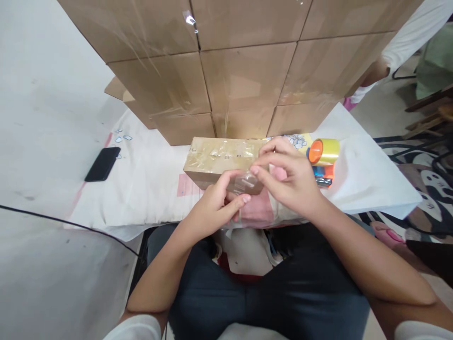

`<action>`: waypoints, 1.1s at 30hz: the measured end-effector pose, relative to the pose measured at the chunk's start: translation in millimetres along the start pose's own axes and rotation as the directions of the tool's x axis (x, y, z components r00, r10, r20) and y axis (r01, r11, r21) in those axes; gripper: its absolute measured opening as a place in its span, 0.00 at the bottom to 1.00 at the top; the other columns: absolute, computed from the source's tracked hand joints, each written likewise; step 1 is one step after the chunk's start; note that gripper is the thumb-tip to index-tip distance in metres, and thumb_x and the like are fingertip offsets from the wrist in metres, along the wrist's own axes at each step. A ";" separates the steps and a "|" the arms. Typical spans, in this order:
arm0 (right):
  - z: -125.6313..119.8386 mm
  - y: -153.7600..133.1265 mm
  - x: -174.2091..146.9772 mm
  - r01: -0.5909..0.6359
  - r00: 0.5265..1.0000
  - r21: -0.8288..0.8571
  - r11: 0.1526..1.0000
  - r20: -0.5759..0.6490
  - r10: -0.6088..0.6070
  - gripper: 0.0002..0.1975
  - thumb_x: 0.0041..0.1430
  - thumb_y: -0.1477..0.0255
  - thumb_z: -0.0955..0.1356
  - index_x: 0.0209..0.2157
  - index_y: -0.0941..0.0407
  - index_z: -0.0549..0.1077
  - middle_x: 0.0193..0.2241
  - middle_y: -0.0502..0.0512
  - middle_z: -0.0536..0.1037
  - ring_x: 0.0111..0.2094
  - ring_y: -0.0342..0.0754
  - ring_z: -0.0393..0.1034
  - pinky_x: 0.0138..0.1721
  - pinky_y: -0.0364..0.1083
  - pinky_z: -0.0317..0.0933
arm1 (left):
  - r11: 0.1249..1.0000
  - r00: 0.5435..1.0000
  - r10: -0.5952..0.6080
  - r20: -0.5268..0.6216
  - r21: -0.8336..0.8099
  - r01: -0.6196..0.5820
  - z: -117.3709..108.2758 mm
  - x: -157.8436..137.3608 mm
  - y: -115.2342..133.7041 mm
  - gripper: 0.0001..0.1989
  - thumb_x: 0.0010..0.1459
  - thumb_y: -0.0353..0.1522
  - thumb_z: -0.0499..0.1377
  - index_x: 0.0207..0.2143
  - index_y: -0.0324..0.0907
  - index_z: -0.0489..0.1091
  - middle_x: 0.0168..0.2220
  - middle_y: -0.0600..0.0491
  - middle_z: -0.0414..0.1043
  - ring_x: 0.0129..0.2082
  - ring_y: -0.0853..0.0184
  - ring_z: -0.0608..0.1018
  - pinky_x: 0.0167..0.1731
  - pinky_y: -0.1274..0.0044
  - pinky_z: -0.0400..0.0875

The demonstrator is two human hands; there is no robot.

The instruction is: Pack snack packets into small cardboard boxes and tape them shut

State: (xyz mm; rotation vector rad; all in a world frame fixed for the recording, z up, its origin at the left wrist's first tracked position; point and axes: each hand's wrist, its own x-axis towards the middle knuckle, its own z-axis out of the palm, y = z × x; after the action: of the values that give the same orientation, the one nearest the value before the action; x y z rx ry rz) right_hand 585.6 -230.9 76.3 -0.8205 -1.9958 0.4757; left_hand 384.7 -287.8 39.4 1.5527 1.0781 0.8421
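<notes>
A small clear, shiny plastic piece (pixel 247 181) is between my two hands, in front of a taped cardboard box (pixel 215 155) on the table. My left hand (pixel 216 204) grips it from the left, thumb and fingers curled round it. Thumb and forefinger of my right hand (pixel 288 177) pinch at its upper right edge, over the box's right end. Whether it is a piece of tape or a small bag I cannot tell. My right hand hides part of the box.
Stacked, taped cardboard boxes (pixel 244 71) rise behind the small box. A tape dispenser with a yellow roll (pixel 329 151) stands on the right, and a black phone (pixel 102 164) lies at the left on the cloth-covered table (pixel 145 189). Another person's white sleeve (pixel 417 35) shows at the upper right.
</notes>
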 end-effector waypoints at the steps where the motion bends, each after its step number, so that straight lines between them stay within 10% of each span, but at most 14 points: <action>1: -1.1 1.5 6.1 -0.042 0.999 0.014 0.999 -0.020 0.042 0.09 0.65 0.65 0.70 0.31 0.52 0.79 0.35 0.53 0.73 0.41 0.51 0.68 0.47 0.55 0.63 | 0.997 0.995 0.043 -0.090 0.066 -0.037 -0.5 -1.0 -0.3 0.22 0.68 0.42 0.59 0.59 0.45 0.60 0.19 0.64 0.69 0.17 0.73 0.71 0.21 0.81 0.63; 4: 0.2 10.0 31.8 -0.163 0.986 0.066 0.984 0.040 0.161 0.11 0.64 0.62 0.71 0.30 0.54 0.79 0.35 0.53 0.74 0.42 0.51 0.68 0.48 0.54 0.62 | 0.921 0.827 0.349 -0.441 0.326 -0.214 -4.5 -1.0 -7.1 0.20 0.67 0.39 0.59 0.58 0.44 0.63 0.17 0.66 0.65 0.16 0.74 0.68 0.20 0.81 0.59; 7: 13.4 19.3 58.5 -0.268 0.948 0.030 0.963 0.183 0.259 0.11 0.62 0.65 0.71 0.29 0.55 0.79 0.36 0.54 0.75 0.43 0.51 0.68 0.51 0.55 0.60 | 0.752 0.693 0.583 -0.424 0.605 -0.262 -11.8 3.6 -17.5 0.22 0.68 0.38 0.57 0.61 0.43 0.65 0.17 0.65 0.66 0.15 0.75 0.65 0.22 0.81 0.61; 14: 44.4 30.6 72.7 -0.290 0.883 -0.330 0.898 0.271 0.385 0.09 0.62 0.71 0.69 0.28 0.55 0.79 0.39 0.56 0.75 0.51 0.59 0.61 0.57 0.62 0.48 | 0.548 0.931 0.234 -0.282 0.829 0.113 -16.8 13.6 -29.7 0.28 0.67 0.43 0.58 0.66 0.45 0.67 0.17 0.59 0.73 0.20 0.69 0.73 0.27 0.78 0.62; 21: 48.0 43.3 65.6 -0.268 0.876 -0.508 0.819 0.225 0.427 0.11 0.57 0.64 0.73 0.34 0.56 0.72 0.42 0.59 0.71 0.50 0.62 0.62 0.54 0.60 0.55 | 0.502 0.928 0.221 -0.300 0.851 0.156 -14.3 14.4 -30.2 0.26 0.66 0.43 0.58 0.64 0.49 0.71 0.19 0.58 0.75 0.21 0.67 0.75 0.26 0.77 0.60; 27: 27.1 85.2 72.2 -0.341 0.920 -0.624 0.703 -0.066 0.387 0.10 0.63 0.65 0.68 0.43 0.56 0.71 0.47 0.65 0.73 0.53 0.66 0.64 0.54 0.63 0.57 | 0.479 0.911 0.260 -0.319 0.862 0.166 -12.0 16.0 -34.6 0.25 0.66 0.42 0.58 0.63 0.49 0.71 0.20 0.58 0.76 0.22 0.67 0.76 0.26 0.77 0.61; 33: -42.8 170.9 58.1 -0.567 0.753 -0.677 0.469 -0.196 0.628 0.15 0.64 0.77 0.61 0.43 0.59 0.78 0.43 0.67 0.81 0.47 0.60 0.71 0.50 0.54 0.61 | 0.466 0.878 0.366 -0.307 0.878 0.113 -12.4 16.1 -42.2 0.22 0.67 0.41 0.57 0.61 0.47 0.74 0.21 0.58 0.76 0.21 0.69 0.75 0.26 0.77 0.61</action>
State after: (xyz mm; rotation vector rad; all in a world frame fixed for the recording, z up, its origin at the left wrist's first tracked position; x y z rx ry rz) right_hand 662.2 -68.6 29.4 -2.0808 -1.9035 0.0826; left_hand 369.8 -265.2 1.1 2.4023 1.9930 0.8049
